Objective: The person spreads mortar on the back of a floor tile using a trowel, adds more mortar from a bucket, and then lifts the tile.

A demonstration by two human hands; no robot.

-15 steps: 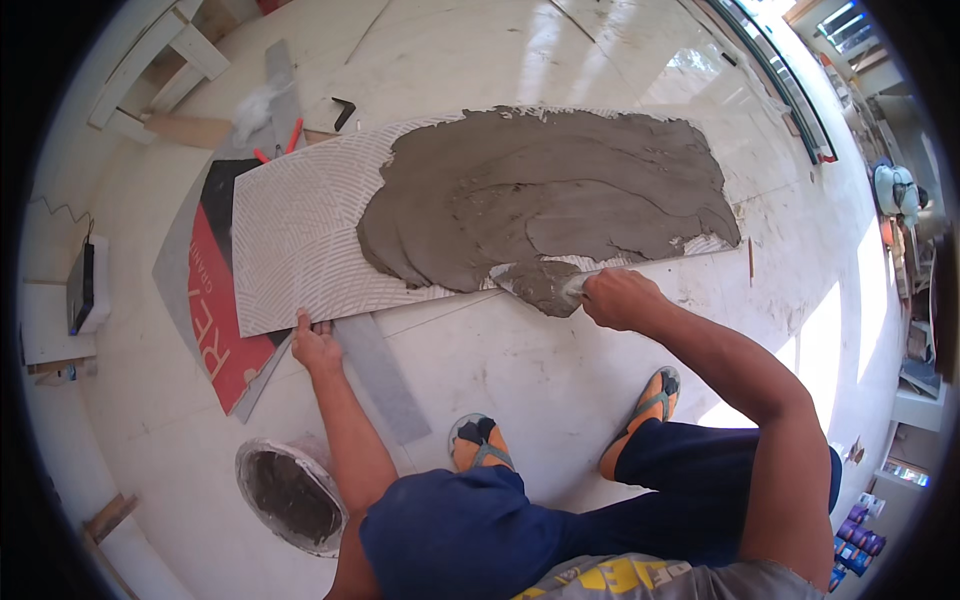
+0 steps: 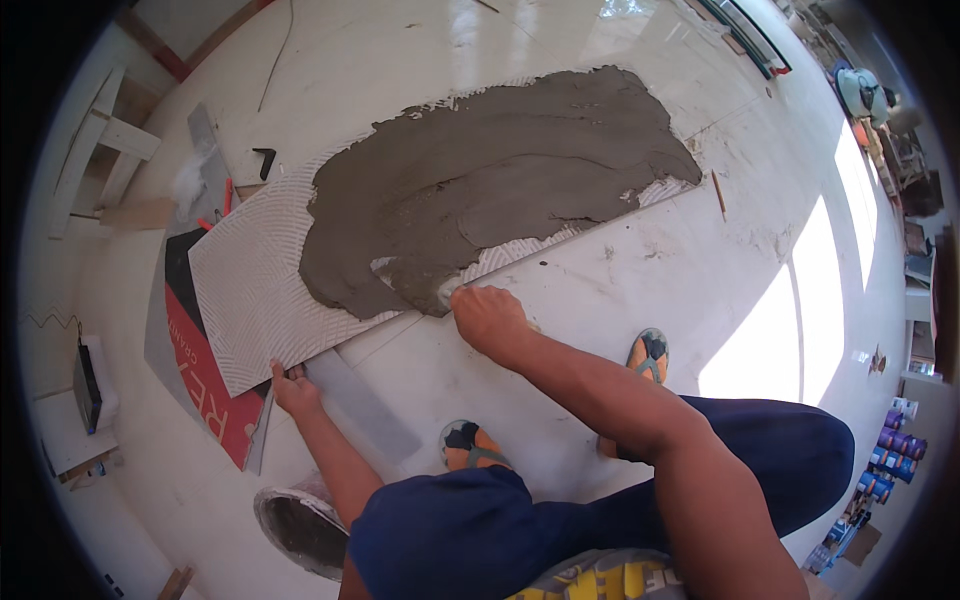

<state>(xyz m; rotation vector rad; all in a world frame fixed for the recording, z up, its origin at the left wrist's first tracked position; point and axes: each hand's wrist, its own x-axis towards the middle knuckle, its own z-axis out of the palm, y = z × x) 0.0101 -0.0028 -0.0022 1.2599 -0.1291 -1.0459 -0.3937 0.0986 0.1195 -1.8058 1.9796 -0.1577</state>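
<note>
A large tile [image 2: 250, 300] lies back side up, its ribbed underside showing at the left end. Grey wet mortar [image 2: 490, 170] covers most of the rest in a thick, uneven layer. My right hand [image 2: 488, 318] is closed around the handle of a trowel [image 2: 447, 293], whose blade is smeared with mortar and lies against the layer at the tile's near edge. At the near left corner, my left hand [image 2: 295, 390] grips the tile's edge, fingertips partly hidden under it.
A bucket [image 2: 300, 530] with mortar residue stands by my left knee. Red and grey boards [image 2: 195, 360] lie under the tile's left end, with red-handled pliers [image 2: 227, 197] beyond. A grey strip [image 2: 365, 405] lies near my feet. Several paint cans [image 2: 893, 460] stand far right.
My right hand has drawn the trowel leftward along the tile's near edge, spreading mortar there. My left hand keeps its place at the corner. The view has turned somewhat.
</note>
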